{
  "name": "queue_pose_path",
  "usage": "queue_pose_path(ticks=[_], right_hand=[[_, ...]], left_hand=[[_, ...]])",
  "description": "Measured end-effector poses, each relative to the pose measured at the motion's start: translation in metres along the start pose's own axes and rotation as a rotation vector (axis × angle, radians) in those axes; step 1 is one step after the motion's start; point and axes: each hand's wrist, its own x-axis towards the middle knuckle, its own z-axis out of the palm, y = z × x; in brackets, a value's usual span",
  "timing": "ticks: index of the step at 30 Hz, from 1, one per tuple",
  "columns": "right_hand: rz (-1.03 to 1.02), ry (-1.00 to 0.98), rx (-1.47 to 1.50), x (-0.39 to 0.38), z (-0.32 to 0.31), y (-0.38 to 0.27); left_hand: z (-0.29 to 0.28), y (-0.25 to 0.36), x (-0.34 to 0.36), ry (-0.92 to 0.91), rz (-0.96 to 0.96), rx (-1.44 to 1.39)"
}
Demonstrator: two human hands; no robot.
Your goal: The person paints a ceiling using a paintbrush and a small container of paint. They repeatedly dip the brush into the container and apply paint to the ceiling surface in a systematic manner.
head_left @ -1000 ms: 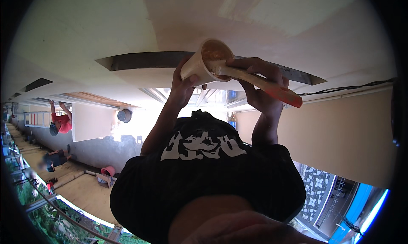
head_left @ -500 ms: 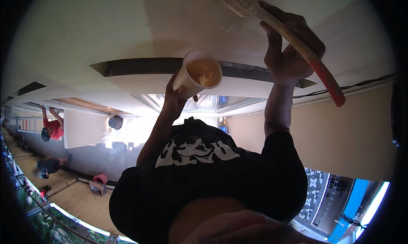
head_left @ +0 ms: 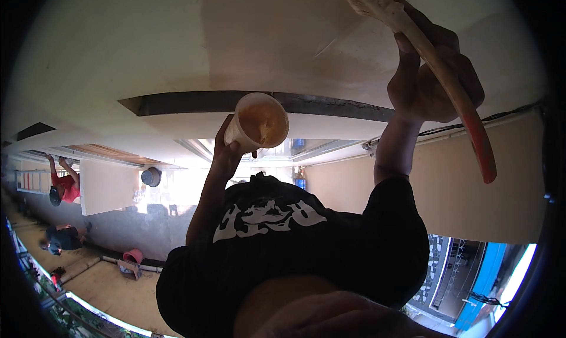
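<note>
My left hand [head_left: 225, 155] is closed around a pale plastic cup [head_left: 239, 129], its mouth tipped into view. Inside lies creamy, peach-tinted paint [head_left: 259, 127], coating the inner wall. On the right, my right hand [head_left: 433, 84] grips a paintbrush [head_left: 455, 96] with a bent wooden handle and a red end. Its pale, paint-caked bristles meet the upper edge of the picture, against a broad cream surface [head_left: 253, 49]; whether they touch it is hard to tell. A darker, damp-looking patch [head_left: 295, 37] covers part of that surface.
A long dark slot [head_left: 194, 102] cuts across the cream surface behind the cup. Dark cables [head_left: 513, 115] run along the right. At far left are a person in red [head_left: 68, 188], a person in dark clothes [head_left: 63, 239], a ladder [head_left: 32, 182] and a pink bucket [head_left: 133, 256].
My right hand and the brush have shifted right, the bristles rising to the picture's upper edge. The cup in my left hand has moved left and a little lower in the picture.
</note>
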Motion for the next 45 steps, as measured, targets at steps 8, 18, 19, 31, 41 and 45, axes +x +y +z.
queue_pose_path(ticks=[8,18,19,31,41,45], right_hand=[[0.116,-0.279,0.184,-0.035,0.026,0.008],[-0.121,-0.155,0.14,0.02,0.015,-0.005],[-0.12,-0.212,0.16,0.003,0.025,-0.008],[-0.047,-0.257,0.138,0.003,-0.022,0.01],[0.175,-0.238,0.061,-0.034,-0.032,0.027],[0.032,-0.238,0.33,-0.038,-0.007,0.006]], left_hand=[[-0.016,-0.006,-0.002,0.018,0.019,-0.02],[-0.026,-0.007,0.0,-0.016,0.063,-0.075],[-0.027,-0.009,0.0,-0.001,0.059,-0.066],[-0.026,-0.004,0.006,-0.082,-0.01,-0.048],[-0.029,-0.01,0.006,-0.079,-0.03,-0.124],[-0.035,-0.013,0.007,-0.093,-0.029,-0.041]])
